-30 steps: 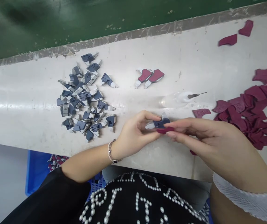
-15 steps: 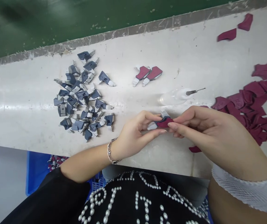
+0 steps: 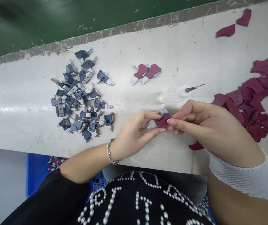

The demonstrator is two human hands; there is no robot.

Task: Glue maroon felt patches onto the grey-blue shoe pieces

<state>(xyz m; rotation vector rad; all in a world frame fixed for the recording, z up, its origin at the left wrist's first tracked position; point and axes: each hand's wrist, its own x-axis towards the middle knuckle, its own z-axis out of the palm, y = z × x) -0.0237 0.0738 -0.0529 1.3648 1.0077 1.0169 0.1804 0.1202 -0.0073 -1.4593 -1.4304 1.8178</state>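
Note:
Between its thumb and fingers, my left hand (image 3: 136,132) grips a small grey and dark blue plastic part (image 3: 164,111). My right hand (image 3: 194,122) pinches a maroon cover piece (image 3: 163,120) that lies against the face of that part. Just beyond the hands a clear bottle with a needle tip (image 3: 174,93) lies on its side. Two joined parts with maroon faces (image 3: 154,71) rest farther back. A lone grey-blue part (image 3: 104,77) sits to their left.
Many grey-blue parts (image 3: 79,95) are heaped on the white table (image 3: 129,40) at the left. Loose maroon pieces (image 3: 253,103) are piled at the right, with two (image 3: 226,31) at the far right. Below the table edge stands a blue bin (image 3: 34,172) with mixed parts.
The maroon piece has turned a little to show more of its face, still between both hands. The whole view has shifted slightly; the table items stay put.

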